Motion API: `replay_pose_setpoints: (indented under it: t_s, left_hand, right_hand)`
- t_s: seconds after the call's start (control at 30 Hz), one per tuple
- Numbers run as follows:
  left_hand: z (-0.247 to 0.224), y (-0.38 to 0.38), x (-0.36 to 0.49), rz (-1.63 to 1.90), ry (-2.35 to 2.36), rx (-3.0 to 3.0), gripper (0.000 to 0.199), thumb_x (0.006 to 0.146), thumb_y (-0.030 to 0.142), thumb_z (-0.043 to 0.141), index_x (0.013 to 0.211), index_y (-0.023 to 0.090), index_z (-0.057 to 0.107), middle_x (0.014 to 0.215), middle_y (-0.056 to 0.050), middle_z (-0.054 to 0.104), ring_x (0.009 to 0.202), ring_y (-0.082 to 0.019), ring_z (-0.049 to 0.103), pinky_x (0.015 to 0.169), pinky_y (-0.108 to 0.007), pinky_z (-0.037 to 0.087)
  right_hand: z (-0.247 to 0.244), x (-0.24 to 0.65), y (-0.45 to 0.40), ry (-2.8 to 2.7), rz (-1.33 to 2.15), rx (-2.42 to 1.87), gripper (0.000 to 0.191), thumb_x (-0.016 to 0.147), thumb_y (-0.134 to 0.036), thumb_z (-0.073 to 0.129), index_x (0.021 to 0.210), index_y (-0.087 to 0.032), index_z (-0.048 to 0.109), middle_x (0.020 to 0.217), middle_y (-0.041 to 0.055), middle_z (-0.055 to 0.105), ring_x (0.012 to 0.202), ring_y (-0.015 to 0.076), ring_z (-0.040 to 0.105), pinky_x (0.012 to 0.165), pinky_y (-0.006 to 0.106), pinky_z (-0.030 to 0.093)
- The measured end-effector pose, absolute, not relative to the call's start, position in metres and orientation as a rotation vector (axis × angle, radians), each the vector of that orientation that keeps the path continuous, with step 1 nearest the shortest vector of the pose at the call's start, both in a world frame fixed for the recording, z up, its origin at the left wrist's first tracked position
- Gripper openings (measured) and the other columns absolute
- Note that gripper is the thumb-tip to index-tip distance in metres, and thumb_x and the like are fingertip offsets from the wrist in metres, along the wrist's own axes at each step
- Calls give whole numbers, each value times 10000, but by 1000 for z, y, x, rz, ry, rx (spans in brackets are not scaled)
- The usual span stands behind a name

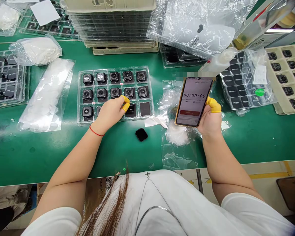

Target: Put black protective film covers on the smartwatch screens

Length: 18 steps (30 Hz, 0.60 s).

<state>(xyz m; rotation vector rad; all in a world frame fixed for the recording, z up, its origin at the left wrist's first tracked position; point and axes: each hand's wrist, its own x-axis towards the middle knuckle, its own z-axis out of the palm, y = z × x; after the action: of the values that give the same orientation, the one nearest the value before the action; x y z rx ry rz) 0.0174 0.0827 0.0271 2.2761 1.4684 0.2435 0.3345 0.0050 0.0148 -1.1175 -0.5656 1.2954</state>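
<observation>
A black plastic tray (149, 95) of square smartwatch bodies (114, 76) lies on the green mat (51, 157), in several rows. My left hand (109, 113), with yellow finger cots, reaches over its lower row and pinches a dark watch body (131, 109). That hand hides part of the lower row. My right hand (209, 119), also wearing yellow cots, grips a smartphone (194, 102) whose screen shows a 00:00:00 timer. A loose black watch face (141, 134) lies on the mat between my hands.
A bag of white discs (46, 95) lies left of the tray. Stacked trays (110, 23) rise behind it. Further trays of watch parts (285, 75) and plastic bags (199, 29) crowd the right and back. The mat's near edge (64, 179) runs close to my body.
</observation>
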Motion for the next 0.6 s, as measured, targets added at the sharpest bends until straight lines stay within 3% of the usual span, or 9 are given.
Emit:
replay_pose_setpoints:
  t_s: [0.13, 0.3, 0.43, 0.6]
  left_hand:
    - [23, 86, 14, 324, 1454, 2198, 223, 899, 296, 472, 1032, 198, 622, 989, -59, 739, 822, -197, 684, 734, -304, 494]
    - [23, 88, 13, 325, 1465, 2146, 215, 890, 308, 486, 1016, 194, 618, 977, -51, 747, 780, -187, 680, 703, -302, 496]
    - [25, 88, 13, 334, 1454, 2133, 206, 890, 316, 493, 1005, 197, 617, 955, -44, 746, 761, -182, 678, 697, -303, 501]
    - [26, 86, 13, 363, 1436, 2062, 205, 886, 306, 492, 1003, 191, 614, 987, -60, 744, 850, -194, 696, 762, -322, 543]
  right_hand:
    - [16, 334, 5, -578, 1312, -1102, 359, 870, -459, 494, 1069, -237, 696, 1052, 38, 714, 893, 257, 698, 686, 423, 629]
    - [15, 334, 4, -589, 1298, -1091, 325, 872, -443, 502, 1035, -248, 705, 1054, 22, 712, 926, 221, 695, 747, 372, 623]
    - [16, 335, 4, -560, 1308, -1121, 357, 866, -449, 494, 1068, -226, 686, 1070, 51, 705, 920, 237, 694, 742, 395, 623]
    - [14, 336, 4, -581, 1310, -1101, 307, 867, -445, 510, 1031, -251, 683, 1073, 30, 704, 942, 227, 694, 761, 385, 623]
